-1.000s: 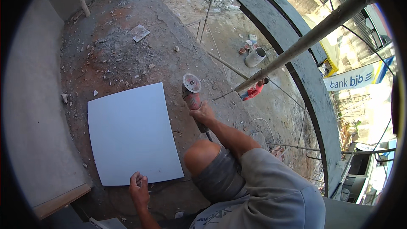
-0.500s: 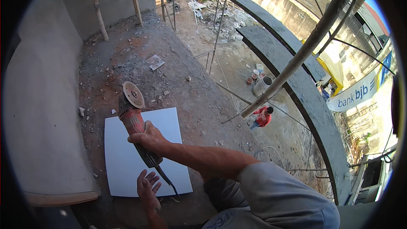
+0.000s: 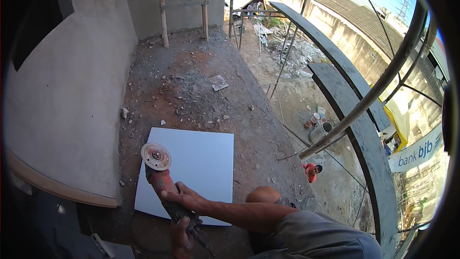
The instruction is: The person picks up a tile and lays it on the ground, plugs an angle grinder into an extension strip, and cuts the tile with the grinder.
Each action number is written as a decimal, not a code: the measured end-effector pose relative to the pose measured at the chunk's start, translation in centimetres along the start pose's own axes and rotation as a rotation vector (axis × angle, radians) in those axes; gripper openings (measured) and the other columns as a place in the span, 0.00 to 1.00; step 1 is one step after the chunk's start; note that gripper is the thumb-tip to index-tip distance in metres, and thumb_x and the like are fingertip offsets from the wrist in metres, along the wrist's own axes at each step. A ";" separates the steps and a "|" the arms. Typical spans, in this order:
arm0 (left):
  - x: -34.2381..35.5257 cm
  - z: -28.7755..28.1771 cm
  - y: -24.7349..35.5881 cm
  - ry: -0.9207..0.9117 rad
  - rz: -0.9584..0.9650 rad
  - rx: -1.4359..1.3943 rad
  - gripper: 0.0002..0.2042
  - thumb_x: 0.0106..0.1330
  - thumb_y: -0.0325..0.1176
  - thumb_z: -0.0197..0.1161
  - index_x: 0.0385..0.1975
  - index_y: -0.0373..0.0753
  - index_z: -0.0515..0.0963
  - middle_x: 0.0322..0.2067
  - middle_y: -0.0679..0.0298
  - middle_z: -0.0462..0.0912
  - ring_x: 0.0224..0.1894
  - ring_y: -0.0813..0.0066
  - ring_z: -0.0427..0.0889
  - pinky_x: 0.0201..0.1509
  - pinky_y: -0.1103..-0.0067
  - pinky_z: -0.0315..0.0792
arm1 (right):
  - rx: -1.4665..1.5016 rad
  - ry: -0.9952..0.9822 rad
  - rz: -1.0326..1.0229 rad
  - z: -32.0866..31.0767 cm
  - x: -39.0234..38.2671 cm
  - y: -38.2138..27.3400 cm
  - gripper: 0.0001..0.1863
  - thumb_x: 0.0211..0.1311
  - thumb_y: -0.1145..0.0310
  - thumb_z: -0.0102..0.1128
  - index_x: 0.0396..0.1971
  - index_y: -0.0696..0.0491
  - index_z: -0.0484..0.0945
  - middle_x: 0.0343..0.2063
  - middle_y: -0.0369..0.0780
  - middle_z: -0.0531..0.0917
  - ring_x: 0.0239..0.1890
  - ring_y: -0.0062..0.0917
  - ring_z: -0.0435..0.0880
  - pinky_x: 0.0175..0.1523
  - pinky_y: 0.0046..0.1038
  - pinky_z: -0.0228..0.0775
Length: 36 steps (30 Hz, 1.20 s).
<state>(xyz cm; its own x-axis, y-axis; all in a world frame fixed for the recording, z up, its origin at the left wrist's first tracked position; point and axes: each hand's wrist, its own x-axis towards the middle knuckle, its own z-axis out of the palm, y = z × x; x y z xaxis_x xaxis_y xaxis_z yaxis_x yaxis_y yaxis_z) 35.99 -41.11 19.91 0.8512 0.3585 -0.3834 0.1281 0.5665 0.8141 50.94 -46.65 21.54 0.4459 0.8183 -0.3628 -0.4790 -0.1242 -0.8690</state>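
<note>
A red and black angle grinder (image 3: pixel 161 182) with a round disc (image 3: pixel 163 161) at its far end is held over a white square tile (image 3: pixel 206 156). My right hand (image 3: pixel 188 198) is wrapped round the middle of its body. Lower down, my left hand (image 3: pixel 181 236) grips the rear end, its thumb up against the casing; most of its fingers are hidden. From there the dark cord (image 3: pixel 205 243) hangs down. Flat on the rough ledge lies the tile, partly covered by the grinder and my right hand.
Rubble and a small flat slab (image 3: pixel 219 83) lie on the ledge (image 3: pixel 187 100). A plastered wall (image 3: pixel 86 91) stands left; wooden poles (image 3: pixel 204 14) rise at the back. Right, the ledge drops off past scaffold pipes (image 3: pixel 369 98) and grey curved beams (image 3: pixel 354 124). Below is a person in red (image 3: pixel 311 173).
My left hand has come from open beside the cord to the grinder's rear end. The grinder has been drawn nearer me, its disc now facing up more. My view has shifted left.
</note>
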 end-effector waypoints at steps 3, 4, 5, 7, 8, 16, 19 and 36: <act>-0.3 -0.9 0.2 -0.183 0.007 -0.093 0.30 0.60 0.52 0.62 0.51 0.31 0.68 0.38 0.55 0.80 0.35 0.64 0.82 0.39 0.76 0.76 | 0.242 -0.207 0.024 -0.2 0.5 -0.6 0.41 0.53 0.36 0.60 0.49 0.61 0.65 0.38 0.45 0.77 0.42 0.30 0.79 0.48 0.31 0.73; -0.2 -0.8 0.3 -0.301 -0.001 -0.132 0.29 0.62 0.54 0.61 0.49 0.32 0.71 0.39 0.56 0.82 0.36 0.61 0.82 0.42 0.77 0.74 | 0.348 -0.272 0.055 -0.4 0.6 -0.8 0.39 0.54 0.37 0.60 0.49 0.59 0.66 0.38 0.44 0.78 0.41 0.29 0.80 0.47 0.30 0.74; -0.3 -0.7 0.5 -0.299 0.008 -0.132 0.29 0.62 0.54 0.61 0.49 0.32 0.71 0.39 0.56 0.82 0.36 0.61 0.82 0.42 0.77 0.74 | 0.452 -0.320 0.115 -0.6 0.7 -0.9 0.36 0.56 0.39 0.60 0.48 0.58 0.67 0.37 0.43 0.78 0.40 0.27 0.80 0.45 0.28 0.74; -0.4 0.0 0.9 -0.281 -0.072 -0.292 0.33 0.59 0.55 0.61 0.52 0.30 0.67 0.37 0.53 0.80 0.35 0.63 0.82 0.39 0.76 0.76 | 0.436 -0.324 0.055 -1.2 0.8 -1.0 0.34 0.55 0.41 0.61 0.47 0.58 0.68 0.36 0.43 0.78 0.38 0.27 0.81 0.44 0.28 0.75; -0.5 0.5 1.2 -0.270 -0.101 -0.345 0.35 0.59 0.56 0.61 0.53 0.29 0.65 0.36 0.53 0.79 0.35 0.63 0.82 0.38 0.75 0.77 | 0.419 -0.307 0.029 -1.5 0.9 -1.1 0.33 0.55 0.43 0.62 0.46 0.58 0.68 0.35 0.43 0.78 0.37 0.27 0.81 0.42 0.28 0.75; 3.0 3.8 1.4 0.110 -0.030 0.261 0.31 0.58 0.44 0.70 0.52 0.31 0.64 0.37 0.58 0.78 0.32 0.72 0.82 0.29 0.79 0.79 | 0.088 0.275 -0.135 -4.4 0.9 -2.2 0.27 0.45 0.56 0.67 0.40 0.58 0.69 0.29 0.40 0.77 0.31 0.24 0.79 0.36 0.26 0.72; 3.2 4.2 0.0 0.147 0.006 0.290 0.32 0.55 0.35 0.72 0.54 0.31 0.60 0.37 0.57 0.78 0.31 0.76 0.81 0.30 0.84 0.76 | 0.007 0.253 -0.047 -4.5 0.6 -2.1 0.30 0.45 0.55 0.68 0.43 0.59 0.67 0.31 0.42 0.77 0.32 0.25 0.79 0.37 0.28 0.73; 2.8 3.9 0.0 0.176 -0.083 0.602 0.41 0.48 0.37 0.76 0.57 0.30 0.56 0.45 0.54 0.73 0.44 0.68 0.77 0.43 0.74 0.74 | -0.224 0.367 0.073 -2.2 0.4 -0.6 0.37 0.45 0.53 0.66 0.47 0.63 0.60 0.36 0.49 0.75 0.37 0.36 0.79 0.44 0.34 0.73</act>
<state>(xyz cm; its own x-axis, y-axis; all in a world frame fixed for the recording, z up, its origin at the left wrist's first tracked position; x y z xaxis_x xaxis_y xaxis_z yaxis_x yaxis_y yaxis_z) 40.38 -43.04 20.55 0.7363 0.4764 -0.4804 0.4980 0.0990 0.8615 53.07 -47.53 21.15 0.6756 0.5542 -0.4862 -0.3612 -0.3261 -0.8736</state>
